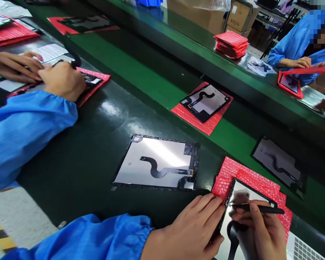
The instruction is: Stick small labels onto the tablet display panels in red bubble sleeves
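Note:
My left hand [189, 227] lies at the left edge of a tablet screen panel [227, 219]; its fingers are stretched out together along the frame, with the thumb apart. In a pinch, my right hand [269, 227] holds slim black tweezers [242, 207] across the panel. Their tip is at the panel's left frame, close to my left fingertips; anything tiny at it is too small to tell. The panel has a mirror-like silver back and a black ribbon cable [234, 234]. Beneath it are red bubble-wrap sheets [249, 173]. Another silver-backed panel [135, 173] with a curved cable lies to the left.
On the green belt [148, 68] sit a panel on red bubble wrap [200, 124] and a darker panel [276, 159]. A co-worker's hands [62, 79] work at the left. Across the belt sits another person in blue [289, 47], near stacked red bags [231, 43].

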Tool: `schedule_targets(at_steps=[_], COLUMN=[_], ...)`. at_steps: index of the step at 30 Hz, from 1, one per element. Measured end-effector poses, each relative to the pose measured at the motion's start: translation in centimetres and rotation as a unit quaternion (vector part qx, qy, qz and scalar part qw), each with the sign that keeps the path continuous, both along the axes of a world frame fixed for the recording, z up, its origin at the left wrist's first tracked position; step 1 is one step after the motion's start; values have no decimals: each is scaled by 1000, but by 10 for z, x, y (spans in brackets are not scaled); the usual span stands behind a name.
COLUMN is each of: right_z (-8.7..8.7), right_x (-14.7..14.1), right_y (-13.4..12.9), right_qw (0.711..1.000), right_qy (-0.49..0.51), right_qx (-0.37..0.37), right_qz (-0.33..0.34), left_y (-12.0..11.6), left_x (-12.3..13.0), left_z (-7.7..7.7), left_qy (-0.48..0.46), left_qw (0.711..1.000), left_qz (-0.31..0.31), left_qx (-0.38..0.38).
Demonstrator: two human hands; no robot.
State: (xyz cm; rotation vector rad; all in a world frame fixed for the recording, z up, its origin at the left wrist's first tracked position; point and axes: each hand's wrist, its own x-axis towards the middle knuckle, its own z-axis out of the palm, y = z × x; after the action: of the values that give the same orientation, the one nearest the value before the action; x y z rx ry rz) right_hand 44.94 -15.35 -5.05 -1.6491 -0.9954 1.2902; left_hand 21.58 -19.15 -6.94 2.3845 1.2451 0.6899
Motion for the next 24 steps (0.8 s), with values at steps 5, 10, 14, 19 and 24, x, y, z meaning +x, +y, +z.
schedule_targets(at_steps=[5,10,14,19,24], right_z=[-5,3,3,0,-1], right_x=[5,-9,-9,-12,-12], right_y=[0,-2,-3,0,4], right_qw=[1000,999,998,998,996], right_qy=[-13,-30,-34,-18,60], right_qx=[-21,22,37,41,65], right_qz=[5,21,43,39,-14], left_y=[2,6,9,10,18], left_x=[0,-1,-1,3,2], left_z=[3,2,-1,1,6], left_qy=[-11,-34,-20,27,-2], left_qw=[1000,999,999,999,998], left_qz=[2,-10,-34,-16,18], left_qx=[4,-6,-21,-22,-56])
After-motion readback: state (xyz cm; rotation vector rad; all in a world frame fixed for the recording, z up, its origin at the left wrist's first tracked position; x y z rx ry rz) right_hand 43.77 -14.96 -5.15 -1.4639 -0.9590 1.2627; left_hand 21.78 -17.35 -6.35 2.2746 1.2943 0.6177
